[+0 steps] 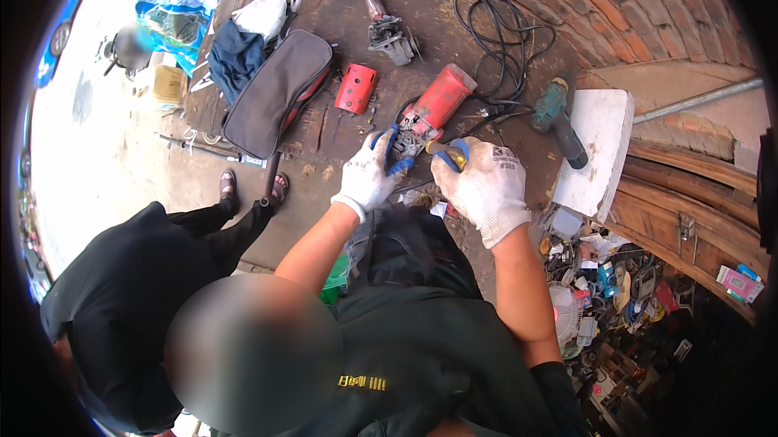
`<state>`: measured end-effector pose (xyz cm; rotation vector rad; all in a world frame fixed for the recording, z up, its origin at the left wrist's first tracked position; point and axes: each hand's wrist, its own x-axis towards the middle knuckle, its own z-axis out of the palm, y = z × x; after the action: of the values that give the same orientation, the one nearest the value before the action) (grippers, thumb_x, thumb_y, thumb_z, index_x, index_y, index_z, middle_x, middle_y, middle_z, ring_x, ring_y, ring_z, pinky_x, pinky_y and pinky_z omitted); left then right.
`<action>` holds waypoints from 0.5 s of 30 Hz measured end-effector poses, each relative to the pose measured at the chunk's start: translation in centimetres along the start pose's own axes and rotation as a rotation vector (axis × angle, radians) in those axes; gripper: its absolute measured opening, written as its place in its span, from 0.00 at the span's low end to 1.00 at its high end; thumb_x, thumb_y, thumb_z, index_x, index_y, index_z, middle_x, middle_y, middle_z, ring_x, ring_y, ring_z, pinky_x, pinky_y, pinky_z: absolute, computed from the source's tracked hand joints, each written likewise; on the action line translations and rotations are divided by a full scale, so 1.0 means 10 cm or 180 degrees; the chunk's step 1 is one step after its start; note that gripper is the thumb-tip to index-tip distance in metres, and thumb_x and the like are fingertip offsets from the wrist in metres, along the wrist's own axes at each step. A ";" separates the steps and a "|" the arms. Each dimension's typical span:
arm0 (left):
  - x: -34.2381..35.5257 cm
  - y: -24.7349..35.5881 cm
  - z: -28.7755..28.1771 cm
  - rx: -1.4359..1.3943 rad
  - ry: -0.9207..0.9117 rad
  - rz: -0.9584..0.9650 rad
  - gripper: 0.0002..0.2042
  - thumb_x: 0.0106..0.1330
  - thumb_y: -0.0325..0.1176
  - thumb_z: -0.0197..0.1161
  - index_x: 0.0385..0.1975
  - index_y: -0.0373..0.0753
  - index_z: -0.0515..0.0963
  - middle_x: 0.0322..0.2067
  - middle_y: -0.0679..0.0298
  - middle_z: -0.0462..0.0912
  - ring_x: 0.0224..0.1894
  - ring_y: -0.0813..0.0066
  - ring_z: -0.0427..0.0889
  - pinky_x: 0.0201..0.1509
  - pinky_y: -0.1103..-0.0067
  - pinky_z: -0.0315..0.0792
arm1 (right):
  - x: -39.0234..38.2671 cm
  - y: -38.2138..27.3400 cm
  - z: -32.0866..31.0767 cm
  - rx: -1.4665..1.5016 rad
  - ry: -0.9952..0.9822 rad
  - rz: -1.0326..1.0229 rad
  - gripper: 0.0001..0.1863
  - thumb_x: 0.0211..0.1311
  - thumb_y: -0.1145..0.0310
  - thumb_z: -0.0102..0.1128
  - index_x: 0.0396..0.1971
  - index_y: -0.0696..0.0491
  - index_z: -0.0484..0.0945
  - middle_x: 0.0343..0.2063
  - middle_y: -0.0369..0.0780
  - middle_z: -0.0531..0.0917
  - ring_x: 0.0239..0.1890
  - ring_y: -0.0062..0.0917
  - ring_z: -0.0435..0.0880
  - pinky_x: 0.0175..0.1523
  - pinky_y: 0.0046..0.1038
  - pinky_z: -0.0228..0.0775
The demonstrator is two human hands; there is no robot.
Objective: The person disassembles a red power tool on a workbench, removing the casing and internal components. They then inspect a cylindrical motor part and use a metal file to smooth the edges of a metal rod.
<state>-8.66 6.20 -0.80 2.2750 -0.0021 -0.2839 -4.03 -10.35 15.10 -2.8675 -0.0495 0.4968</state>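
Note:
Both my hands wear white work gloves with blue at the fingers. A red power-tool housing [444, 98] lies on the dark bench [332, 20], its open inner end facing me. My left hand [365, 176] is closed around that near end. In my right hand [486, 183] is a screwdriver [458, 158] with a yellowish handle, its tip side pointing left at the housing's exposed end. The exact contact point is too small to make out. Farther off lie a red perforated cover [356, 89] and a metal armature with its gear head [391, 36].
A black cord [506, 52] coils behind the housing. To the right, a green cordless drill [554, 113] rests by a white slab [604, 141]. A grey bag [279, 95] occupies the bench's left side. Another person [130, 299] is at my left; mixed clutter [628, 291] lies at lower right.

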 end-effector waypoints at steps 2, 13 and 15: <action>0.01 0.03 -0.04 0.0040 -0.0074 -0.0015 0.34 0.63 0.50 0.65 0.67 0.40 0.65 0.60 0.49 0.72 0.56 0.47 0.78 0.56 0.63 0.75 | 0.00 -0.02 -0.02 -0.0038 -0.0054 -0.0085 0.19 0.55 0.49 0.63 0.30 0.53 0.83 0.26 0.48 0.85 0.33 0.45 0.86 0.39 0.42 0.78; 0.01 0.02 -0.01 -0.0030 -0.0033 0.0004 0.34 0.63 0.49 0.66 0.66 0.39 0.65 0.59 0.50 0.73 0.54 0.47 0.79 0.55 0.63 0.76 | 0.01 0.10 -0.08 0.0302 -0.0059 -0.0075 0.17 0.56 0.53 0.65 0.32 0.53 0.84 0.26 0.45 0.85 0.31 0.42 0.85 0.36 0.39 0.77; 0.01 0.02 -0.02 -0.0015 -0.0042 -0.0008 0.34 0.63 0.49 0.66 0.66 0.39 0.65 0.59 0.50 0.73 0.54 0.47 0.79 0.55 0.63 0.76 | 0.05 0.07 -0.09 0.0170 -0.0181 0.0062 0.18 0.56 0.51 0.64 0.32 0.52 0.84 0.26 0.46 0.85 0.31 0.43 0.85 0.37 0.40 0.77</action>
<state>-8.47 6.15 -0.53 2.2687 -0.0053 -0.3000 -3.24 -11.19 15.56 -2.8039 -0.0178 0.5747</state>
